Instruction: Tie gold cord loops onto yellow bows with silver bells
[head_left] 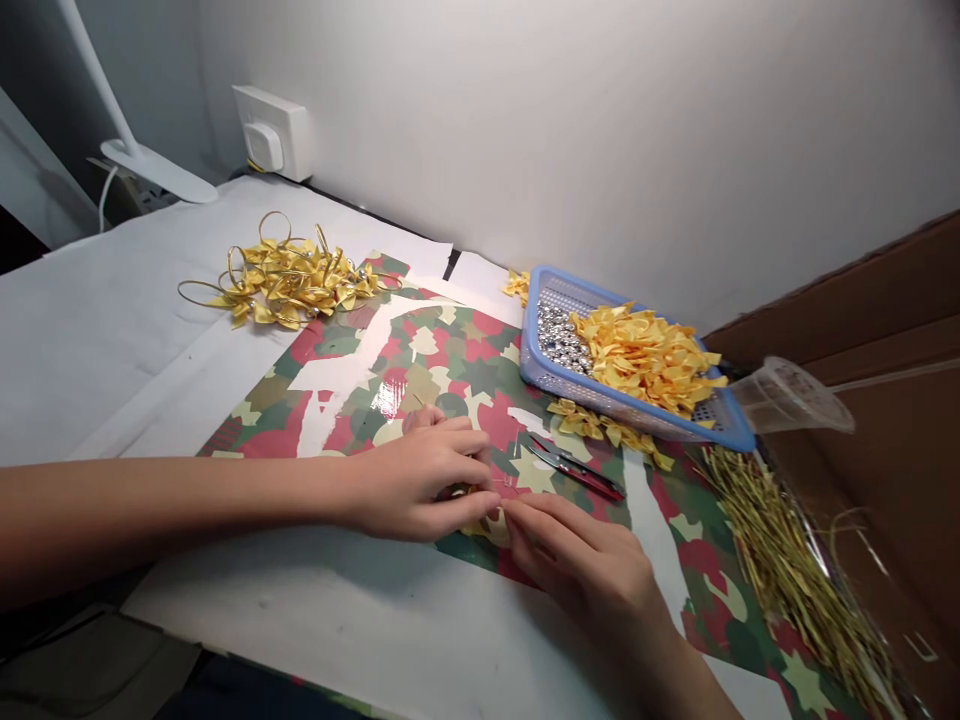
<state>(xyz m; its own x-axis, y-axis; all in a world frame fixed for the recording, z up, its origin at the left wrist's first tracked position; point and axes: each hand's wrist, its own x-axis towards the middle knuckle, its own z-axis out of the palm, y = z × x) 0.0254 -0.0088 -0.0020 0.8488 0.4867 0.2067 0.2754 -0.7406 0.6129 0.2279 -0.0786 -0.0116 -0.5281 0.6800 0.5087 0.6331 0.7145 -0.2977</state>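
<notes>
The small yellow piece sits nearer the wearer than the blue basket and off to its left, over the camouflage-patterned sheet on the desk. It is mostly hidden by fingers, so which way its long axis runs cannot be told.

The left hand, the one farther from the basket, has its thumb and curled fingers closed about this piece. The right hand comes in from the basket's near side; its thumb and forefinger are drawn together at the left thumb's tip, beside a fine strand, though whether they pinch that strand cannot be made out. The work thus lies between the two hands, just at the right fingertips and within the left grasp.

The snips lie between the basket and the right hand, the nearer of the two hands, touched by neither. Their long axis slants roughly along the basket's near side, with the red-marked end toward the basket's right. Loose yellow bows lie against that same near side, farther from the hands than the snips.
</notes>
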